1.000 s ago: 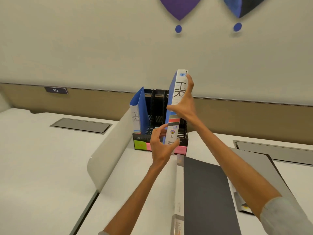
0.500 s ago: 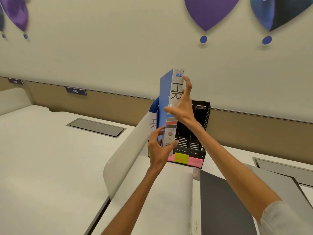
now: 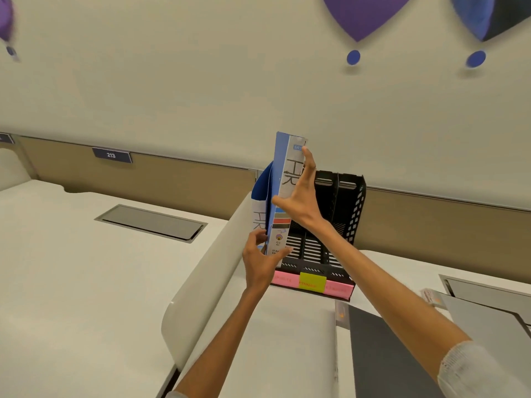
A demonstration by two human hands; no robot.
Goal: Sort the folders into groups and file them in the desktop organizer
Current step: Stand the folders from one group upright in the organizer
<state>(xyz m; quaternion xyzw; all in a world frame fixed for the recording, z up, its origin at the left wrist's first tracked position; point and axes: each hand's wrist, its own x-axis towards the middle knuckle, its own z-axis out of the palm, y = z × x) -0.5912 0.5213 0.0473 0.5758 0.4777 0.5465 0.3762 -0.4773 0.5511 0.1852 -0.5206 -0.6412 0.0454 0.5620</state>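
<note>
I hold a blue folder [image 3: 283,179] with a white "HR" spine upright at the left end of the black desktop organizer [image 3: 342,222]. My right hand [image 3: 301,193] grips its spine near the middle and top. My left hand [image 3: 263,261] pinches its lower end. Another blue "HR" folder [image 3: 260,208] stands in the leftmost slot, right beside the held one. The organizer's other slots to the right look empty. Pink and yellow labels [image 3: 312,282] run along its front.
A white curved divider panel [image 3: 207,271] rises just left of the organizer. A dark grey folder [image 3: 388,360] and a lighter grey folder [image 3: 488,320] lie flat on the white desk at the right. A grey cable hatch [image 3: 150,222] sits in the left desk.
The held folder has moved from the organizer's right side to its left end, next to the standing HR folder. Both hands keep their grip.
</note>
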